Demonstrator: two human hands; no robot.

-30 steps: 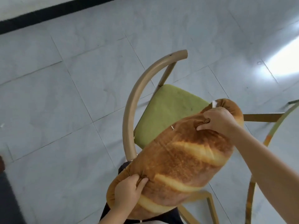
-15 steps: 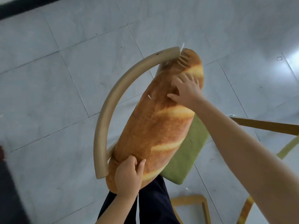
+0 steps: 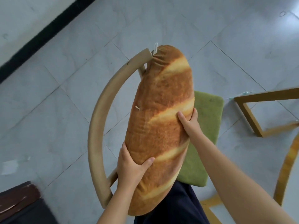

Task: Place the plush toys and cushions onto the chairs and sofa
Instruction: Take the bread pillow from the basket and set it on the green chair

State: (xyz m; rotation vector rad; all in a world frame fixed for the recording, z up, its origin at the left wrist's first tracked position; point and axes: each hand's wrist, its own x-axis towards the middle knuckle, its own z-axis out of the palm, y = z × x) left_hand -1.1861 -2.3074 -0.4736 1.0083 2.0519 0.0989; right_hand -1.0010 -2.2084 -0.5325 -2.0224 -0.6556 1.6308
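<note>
Placing step: left hand (image 3: 129, 167) and right hand (image 3: 190, 122) both grip loaf cushion (image 3: 161, 123), frame centre, against chair (image 3: 100, 113) back. Next: release.

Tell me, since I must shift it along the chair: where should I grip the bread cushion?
Grip the bread cushion at its long flanks, from both sides, as the left hand and right hand do now. It is long, fat and soft; its ends would sag.

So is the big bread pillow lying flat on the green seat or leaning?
Leaning. The bread pillow slants against the chair's curved backrest, top end at the rail's tip, with the left hand and right hand gripping it.
</note>
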